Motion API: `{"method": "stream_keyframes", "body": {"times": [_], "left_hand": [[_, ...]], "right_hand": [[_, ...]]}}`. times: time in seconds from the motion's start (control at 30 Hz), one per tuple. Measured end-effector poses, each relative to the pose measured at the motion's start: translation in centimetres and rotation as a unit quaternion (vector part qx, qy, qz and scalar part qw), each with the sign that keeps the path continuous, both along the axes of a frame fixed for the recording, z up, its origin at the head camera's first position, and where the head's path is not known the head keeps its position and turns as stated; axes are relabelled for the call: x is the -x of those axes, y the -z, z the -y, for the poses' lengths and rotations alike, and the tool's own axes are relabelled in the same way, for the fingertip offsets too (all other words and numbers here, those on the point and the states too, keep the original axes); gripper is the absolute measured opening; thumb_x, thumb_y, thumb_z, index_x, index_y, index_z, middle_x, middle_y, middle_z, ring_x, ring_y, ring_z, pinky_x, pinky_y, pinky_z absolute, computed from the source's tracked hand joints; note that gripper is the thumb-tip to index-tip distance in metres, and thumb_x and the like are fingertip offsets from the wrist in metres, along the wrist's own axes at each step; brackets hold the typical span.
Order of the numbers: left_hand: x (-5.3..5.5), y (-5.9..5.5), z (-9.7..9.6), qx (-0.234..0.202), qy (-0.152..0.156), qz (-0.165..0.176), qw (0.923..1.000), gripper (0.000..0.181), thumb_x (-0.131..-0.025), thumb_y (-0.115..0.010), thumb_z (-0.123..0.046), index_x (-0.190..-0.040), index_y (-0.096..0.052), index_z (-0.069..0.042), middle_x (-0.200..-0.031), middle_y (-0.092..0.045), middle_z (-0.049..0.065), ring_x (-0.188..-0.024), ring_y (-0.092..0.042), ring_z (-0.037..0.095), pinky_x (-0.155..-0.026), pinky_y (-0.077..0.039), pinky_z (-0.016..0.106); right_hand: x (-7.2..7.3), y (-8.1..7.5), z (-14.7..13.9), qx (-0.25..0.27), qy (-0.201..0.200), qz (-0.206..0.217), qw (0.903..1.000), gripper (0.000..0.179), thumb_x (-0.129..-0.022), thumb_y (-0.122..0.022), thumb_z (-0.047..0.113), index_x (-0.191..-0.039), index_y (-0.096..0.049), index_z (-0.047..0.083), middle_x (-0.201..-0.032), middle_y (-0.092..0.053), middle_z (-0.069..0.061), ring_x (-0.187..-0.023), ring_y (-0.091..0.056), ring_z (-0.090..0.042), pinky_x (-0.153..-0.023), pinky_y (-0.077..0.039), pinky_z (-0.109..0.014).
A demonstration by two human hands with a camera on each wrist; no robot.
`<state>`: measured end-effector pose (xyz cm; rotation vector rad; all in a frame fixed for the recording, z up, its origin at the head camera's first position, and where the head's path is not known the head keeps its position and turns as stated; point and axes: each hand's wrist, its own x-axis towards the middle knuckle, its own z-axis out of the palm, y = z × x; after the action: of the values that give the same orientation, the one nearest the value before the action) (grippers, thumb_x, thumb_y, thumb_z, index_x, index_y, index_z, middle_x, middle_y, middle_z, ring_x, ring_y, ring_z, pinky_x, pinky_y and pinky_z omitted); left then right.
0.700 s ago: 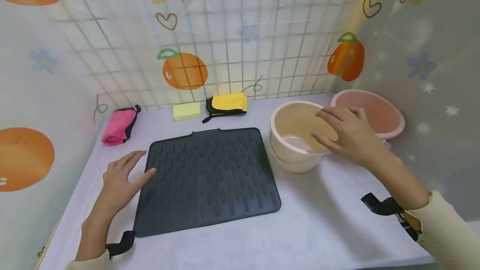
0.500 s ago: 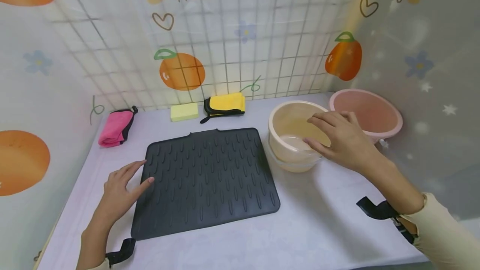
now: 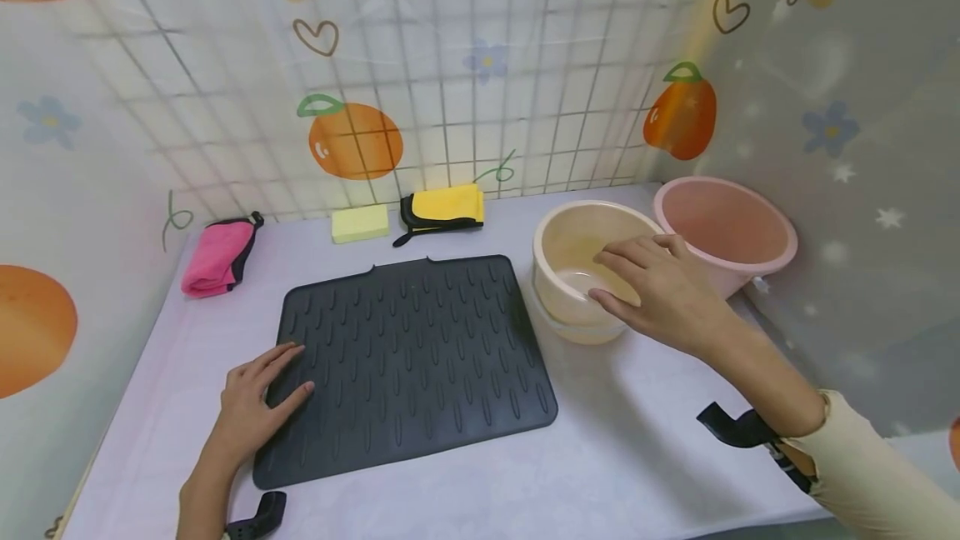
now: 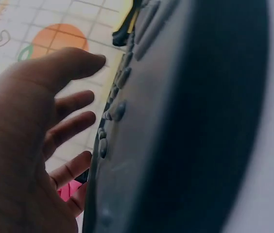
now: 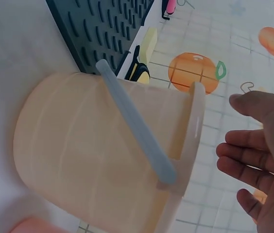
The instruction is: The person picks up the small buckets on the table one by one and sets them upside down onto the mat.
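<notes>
My left hand is over the left edge of a black ridged mat lying on the table. Its fingers are relaxed and hold nothing; in the left wrist view they show right beside the mat's edge. To the mat's right stands a cream bucket, upright, with its pale grey handle hanging down along the outer wall. Above the right side of its rim is my right hand, thumb and fingers spread and loosely bent. The right wrist view shows a gap between that hand and the rim.
Behind the bucket, on the right, stands a pink tub. Along the back lie a folded yellow cloth with black edging and a pale yellow sponge. A pink cloth lies at the left. Printed curtains enclose the table's sides and back.
My left hand has come nearer and rightward, from beside the mat to over its left edge. My right hand has moved left and nearer above the bucket. The view has shifted slightly.
</notes>
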<state>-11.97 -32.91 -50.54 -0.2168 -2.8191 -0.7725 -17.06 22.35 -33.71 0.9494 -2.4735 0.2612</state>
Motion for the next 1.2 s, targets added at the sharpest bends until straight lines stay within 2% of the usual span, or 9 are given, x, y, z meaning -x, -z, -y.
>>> {"method": "stream_keyframes", "body": {"times": [0.33,0.53,0.83,1.07,1.2], "left_hand": [[-0.3,1.2,0.3,0.006,0.002,-0.018,0.9998,0.055,-0.086,-0.076,-0.034,-0.133,-0.062,-0.008,-0.143,-0.049,0.019,-0.124,-0.035,0.050,-0.092,-0.025,0.070],[-0.4,1.3,0.3,0.003,0.001,-0.022,0.9998,0.053,-0.086,-0.077,-0.034,-0.130,-0.064,-0.008,-0.142,-0.049,0.017,-0.124,-0.035,0.050,-0.091,-0.025,0.071],[-0.5,1.4,0.2,0.002,-0.009,-0.015,0.9998,0.053,-0.087,-0.076,-0.034,-0.131,-0.063,-0.008,-0.143,-0.049,0.018,-0.123,-0.035,0.050,-0.090,-0.024,0.069],[-0.4,1.5,0.4,-0.001,-0.004,-0.015,0.9999,0.054,-0.087,-0.076,-0.035,-0.133,-0.063,-0.009,-0.144,-0.049,0.017,-0.124,-0.034,0.049,-0.092,-0.023,0.069],[-0.4,1.7,0.5,-0.003,-0.008,-0.013,0.9999,0.055,-0.088,-0.076,-0.036,-0.133,-0.063,-0.010,-0.144,-0.049,0.017,-0.125,-0.034,0.049,-0.093,-0.023,0.070]], "right_hand": [[-0.1,0.5,0.5,-0.003,-0.011,-0.011,0.9999,0.042,-0.082,-0.080,0.029,-0.113,-0.071,0.003,-0.109,-0.070,-0.013,-0.106,-0.060,-0.032,-0.092,-0.039,-0.052],[-0.2,0.8,0.8,-0.001,-0.025,-0.021,0.9995,0.039,-0.082,-0.078,0.030,-0.110,-0.071,0.004,-0.106,-0.070,-0.012,-0.101,-0.060,-0.031,-0.088,-0.039,-0.050],[-0.1,1.8,0.9,0.000,-0.030,-0.010,0.9995,0.035,-0.082,-0.080,0.028,-0.109,-0.073,0.007,-0.105,-0.070,-0.009,-0.102,-0.060,-0.030,-0.087,-0.040,-0.048],[-0.1,2.2,1.2,0.001,-0.042,-0.022,0.9989,0.027,-0.078,-0.084,0.023,-0.099,-0.074,0.009,-0.092,-0.067,-0.005,-0.091,-0.058,-0.028,-0.077,-0.037,-0.042],[-0.4,2.2,1.5,-0.010,-0.033,-0.020,0.9992,0.025,-0.075,-0.088,0.019,-0.094,-0.076,0.008,-0.086,-0.066,-0.003,-0.086,-0.057,-0.025,-0.074,-0.036,-0.039]]}}
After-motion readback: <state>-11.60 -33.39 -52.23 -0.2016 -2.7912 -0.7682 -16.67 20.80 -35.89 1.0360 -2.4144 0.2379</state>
